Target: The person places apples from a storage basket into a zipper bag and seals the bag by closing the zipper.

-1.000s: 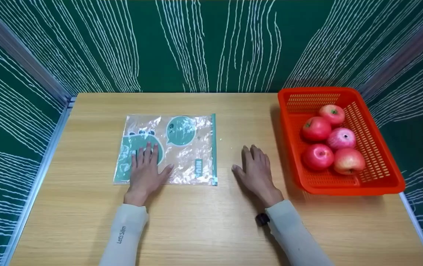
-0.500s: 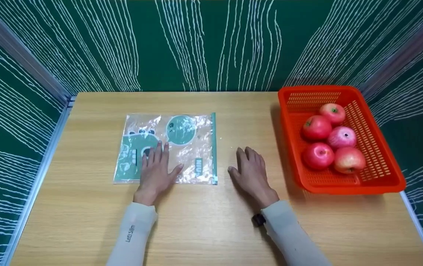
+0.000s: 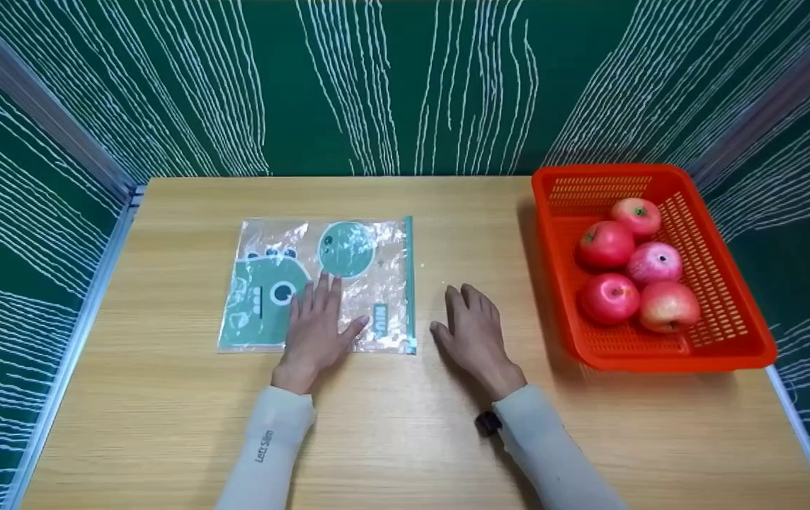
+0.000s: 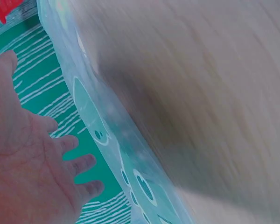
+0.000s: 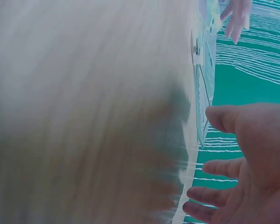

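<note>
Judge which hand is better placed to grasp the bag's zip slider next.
Probably the right hand: it holds nothing and is nearer the slider. The left hand is over the bag, farther off.

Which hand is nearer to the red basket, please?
The right hand. It is over the table, just left of the red basket; the left hand is farther left, over the clear bag.
</note>
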Available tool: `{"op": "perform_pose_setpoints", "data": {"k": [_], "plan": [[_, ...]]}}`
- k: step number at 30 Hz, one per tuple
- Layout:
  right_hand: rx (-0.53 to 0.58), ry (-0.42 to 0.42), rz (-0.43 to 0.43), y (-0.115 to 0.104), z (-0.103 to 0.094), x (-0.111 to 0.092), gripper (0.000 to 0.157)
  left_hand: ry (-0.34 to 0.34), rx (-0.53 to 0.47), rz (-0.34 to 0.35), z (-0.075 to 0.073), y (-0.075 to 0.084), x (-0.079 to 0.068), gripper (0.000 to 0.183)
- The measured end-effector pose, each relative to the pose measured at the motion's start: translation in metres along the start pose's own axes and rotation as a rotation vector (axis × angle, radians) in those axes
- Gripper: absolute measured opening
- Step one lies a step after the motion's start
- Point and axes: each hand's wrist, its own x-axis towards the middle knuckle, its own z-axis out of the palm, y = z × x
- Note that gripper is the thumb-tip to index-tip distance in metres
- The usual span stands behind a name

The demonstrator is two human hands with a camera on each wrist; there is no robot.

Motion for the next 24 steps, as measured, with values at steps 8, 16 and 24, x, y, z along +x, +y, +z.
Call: {"op": "perform_pose_setpoints", "data": {"k": [8, 16, 24], "plan": [[0.014, -0.010, -0.002, -0.005, 0.005, 0.000, 0.067, -0.009, 0.015, 0.028, 0.004, 0.014, 0.000, 0.087], [0.003, -0.032, -0.002, -0.012, 0.009, 0.001, 0.067, -0.033, -0.009, 0.056, 0.009, 0.029, 0.001, 0.087], [-0.004, -0.035, 0.006, -0.018, 0.013, 0.003, 0.067, -0.050, -0.006, 0.082, 0.014, 0.042, 0.004, 0.087]]}}
